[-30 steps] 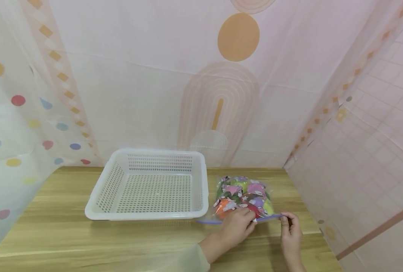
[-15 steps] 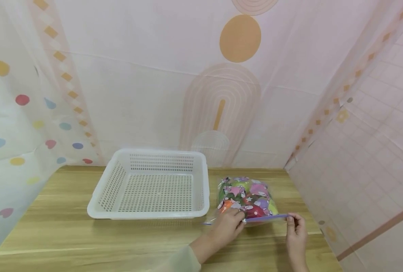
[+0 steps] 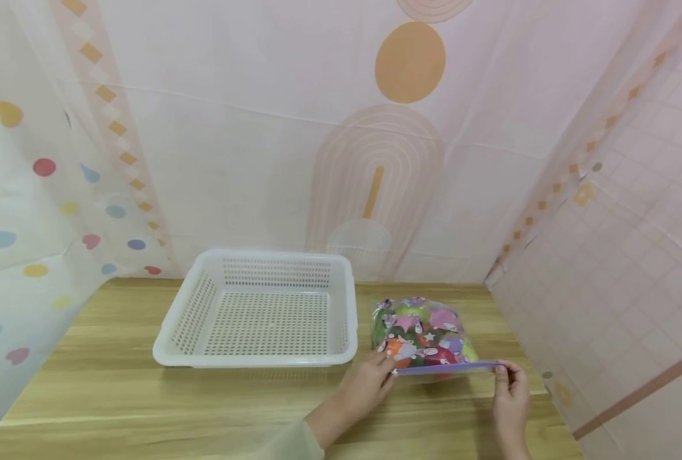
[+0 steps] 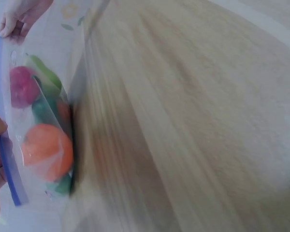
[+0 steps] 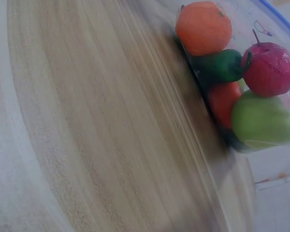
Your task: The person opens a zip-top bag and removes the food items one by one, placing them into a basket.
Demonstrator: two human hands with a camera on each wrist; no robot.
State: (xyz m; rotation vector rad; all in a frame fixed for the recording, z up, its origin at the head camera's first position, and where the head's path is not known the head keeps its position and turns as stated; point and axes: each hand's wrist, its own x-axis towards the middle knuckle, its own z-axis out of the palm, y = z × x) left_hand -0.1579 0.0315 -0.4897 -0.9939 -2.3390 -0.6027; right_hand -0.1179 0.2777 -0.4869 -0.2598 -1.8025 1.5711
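Clear plastic printed with cartoon figures forms the zip bag (image 3: 424, 327), which in the head view lies near the back right corner of the tabletop (image 3: 214, 409), its blue zip strip (image 3: 447, 368) toward the front edge. The left hand (image 3: 368, 381) pinches the strip's left end, beside the small white slider (image 3: 395, 371); the right hand (image 3: 511, 391) pinches the other end, nearer the right edge. Left of the bag, along the back edge, stands a white basket (image 3: 260, 361). The strip looks nearly straight, and good slider work likely depends on that: the right grip best serves as an anchor, the left following the track without twisting. In the left wrist view, the left thumb lies over the strip; the orange fruit (image 4: 48, 152), red fruit (image 4: 23, 87) and green pear (image 4: 44, 76) sit inside, so loose film should be held off the track. The right wrist view hides both grips; its dark green pepper (image 5: 222, 65) rests among the fruit, a bulky load that favours gentle tension.
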